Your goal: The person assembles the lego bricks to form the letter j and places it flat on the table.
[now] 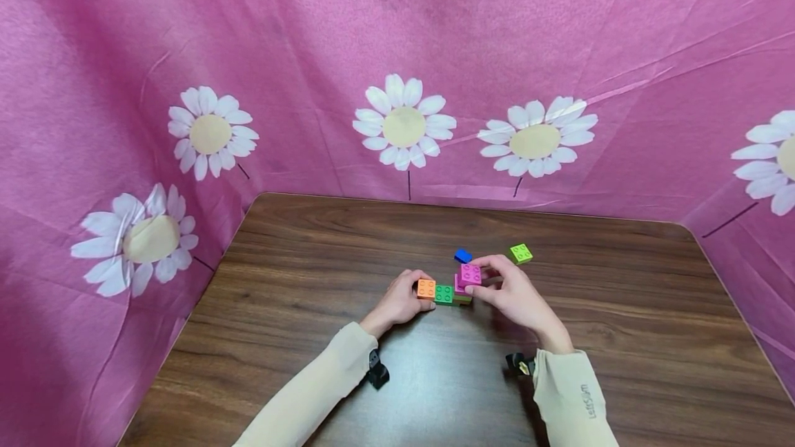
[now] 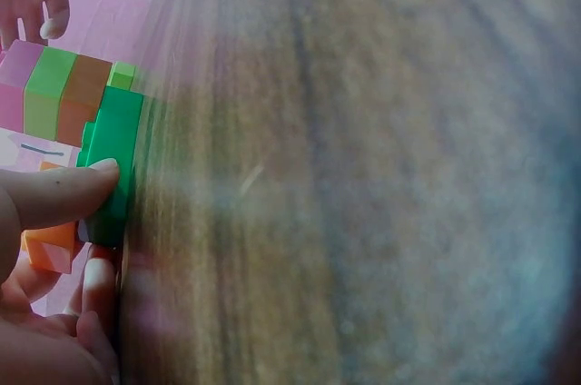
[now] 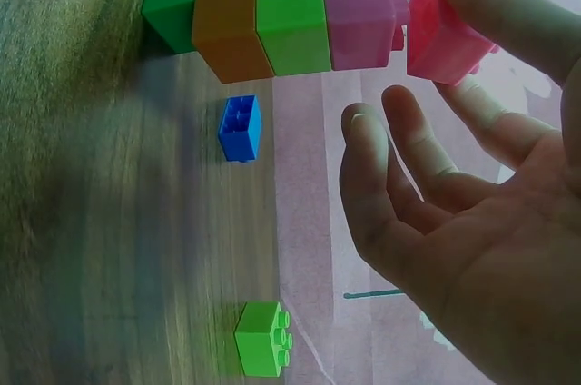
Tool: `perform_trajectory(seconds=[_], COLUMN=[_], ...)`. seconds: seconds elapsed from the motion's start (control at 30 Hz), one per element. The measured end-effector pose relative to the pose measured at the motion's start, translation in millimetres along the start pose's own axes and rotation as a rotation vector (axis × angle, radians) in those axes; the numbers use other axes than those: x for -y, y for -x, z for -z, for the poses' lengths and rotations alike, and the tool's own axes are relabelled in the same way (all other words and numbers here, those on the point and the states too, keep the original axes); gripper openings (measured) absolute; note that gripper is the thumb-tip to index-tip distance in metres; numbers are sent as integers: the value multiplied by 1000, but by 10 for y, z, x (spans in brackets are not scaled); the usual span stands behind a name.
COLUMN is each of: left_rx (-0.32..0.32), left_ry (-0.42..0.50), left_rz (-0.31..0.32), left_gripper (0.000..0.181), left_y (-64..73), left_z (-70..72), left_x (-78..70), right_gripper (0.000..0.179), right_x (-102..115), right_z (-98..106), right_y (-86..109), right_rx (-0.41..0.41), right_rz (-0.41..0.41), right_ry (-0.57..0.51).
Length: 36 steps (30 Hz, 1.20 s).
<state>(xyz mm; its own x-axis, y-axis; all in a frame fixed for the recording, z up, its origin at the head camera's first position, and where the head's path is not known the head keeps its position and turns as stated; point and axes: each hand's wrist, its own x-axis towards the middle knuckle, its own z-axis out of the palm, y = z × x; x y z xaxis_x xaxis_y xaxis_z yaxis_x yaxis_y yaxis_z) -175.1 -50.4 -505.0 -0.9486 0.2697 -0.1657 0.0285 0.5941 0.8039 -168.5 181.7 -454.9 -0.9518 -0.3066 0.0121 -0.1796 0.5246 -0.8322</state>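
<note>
My left hand (image 1: 399,302) grips a long green toy building brick (image 2: 116,144) at its left end, thumb flat on its side. An orange brick (image 1: 426,288) sits on top at that end. On the other end rises a stack: a brown brick (image 3: 231,17), a light green brick (image 3: 290,13) and a pink brick (image 3: 359,8) on top. Between thumb and finger, my right hand (image 1: 518,295) pinches a second pink brick (image 3: 443,35). It is held just above the stack's studs, a narrow gap showing in the right wrist view.
A small blue brick (image 1: 462,256) lies on its side behind the stack. Farther right is a lime green brick (image 1: 521,253), studs up. The brown wooden table (image 1: 348,240) ends at a pink flowered cloth (image 1: 310,54) behind and at the sides.
</note>
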Motion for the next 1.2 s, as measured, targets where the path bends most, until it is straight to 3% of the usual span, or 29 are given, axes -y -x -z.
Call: perform_trajectory(seconds=[0.87,1.2], left_rx=[12,15], left_ry=[-10,1], left_rz=[7,21], left_gripper=[36,36], left_y=[-8,-26], left_z=[-18,-23], left_x=[21,21], right_gripper=[34,32], right_x=[-16,3], right_z=[-46,-36], right_y=[-26,-30], right_rx=[20,65], right_rz=[14,-15], right_ry=[48,28])
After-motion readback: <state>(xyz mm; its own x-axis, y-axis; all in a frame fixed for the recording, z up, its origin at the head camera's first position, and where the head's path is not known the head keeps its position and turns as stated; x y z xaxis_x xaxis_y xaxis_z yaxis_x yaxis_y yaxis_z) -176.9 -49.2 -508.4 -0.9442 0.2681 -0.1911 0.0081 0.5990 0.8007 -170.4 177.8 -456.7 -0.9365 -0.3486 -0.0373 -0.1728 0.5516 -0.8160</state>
